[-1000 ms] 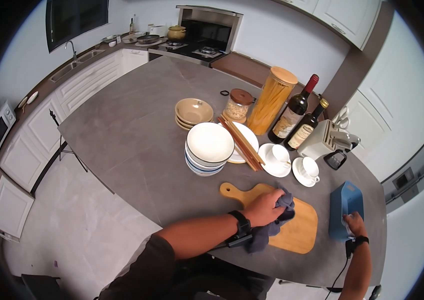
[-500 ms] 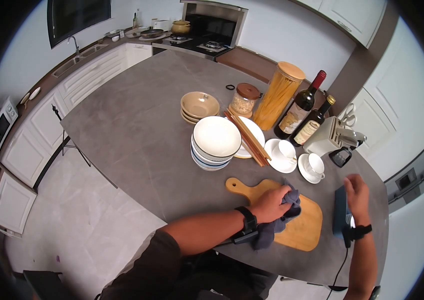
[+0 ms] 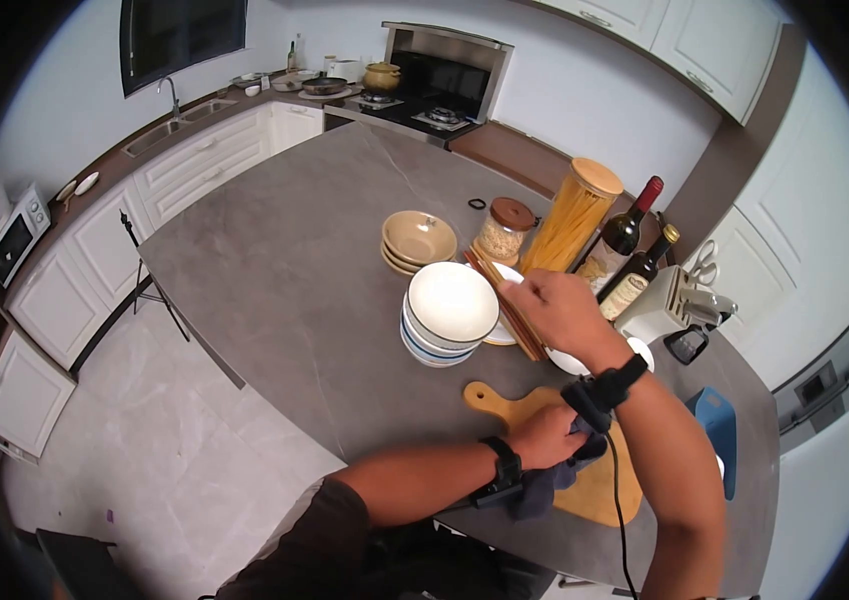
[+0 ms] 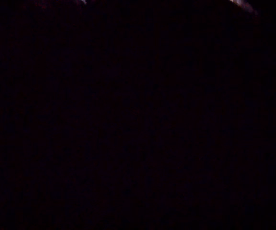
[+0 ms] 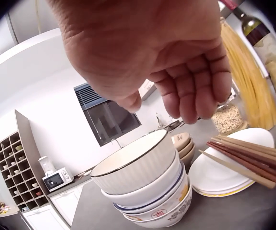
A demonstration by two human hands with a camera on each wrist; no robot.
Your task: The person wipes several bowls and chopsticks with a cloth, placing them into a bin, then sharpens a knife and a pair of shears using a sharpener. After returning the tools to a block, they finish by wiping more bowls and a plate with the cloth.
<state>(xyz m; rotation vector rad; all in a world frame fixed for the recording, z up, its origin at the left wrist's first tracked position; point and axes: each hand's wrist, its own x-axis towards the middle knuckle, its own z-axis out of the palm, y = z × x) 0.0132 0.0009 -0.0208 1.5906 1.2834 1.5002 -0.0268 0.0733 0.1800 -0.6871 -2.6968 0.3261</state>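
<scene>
My left hand [image 3: 544, 437] grips a bunched dark grey cloth [image 3: 549, 488] on the wooden cutting board [image 3: 584, 498]. The left wrist view is almost wholly black. Above the chopsticks [image 5: 253, 160] and the stacked white plates [image 5: 210, 170] I hold my right hand [image 3: 566, 312], and nothing is in it. Its fingers [image 5: 195, 96] bend loosely downward with the thumb apart, as the right wrist view shows. Just left of it is a stack of white bowls [image 3: 451, 310]. From the head view, the right hand and forearm cover part of the plates, cups and board.
Beige bowls [image 3: 419, 238], a jar of oats [image 3: 506, 228], a tall spaghetti jar [image 3: 572, 215] and two wine bottles [image 3: 634, 275] stand behind. A knife block [image 3: 649, 305] is farther right. At the table's right edge sits a blue container [image 3: 712, 420].
My right hand has left the blue container, empty, and crossed leftward over the table to above the chopsticks. The left hand still holds the cloth on the board.
</scene>
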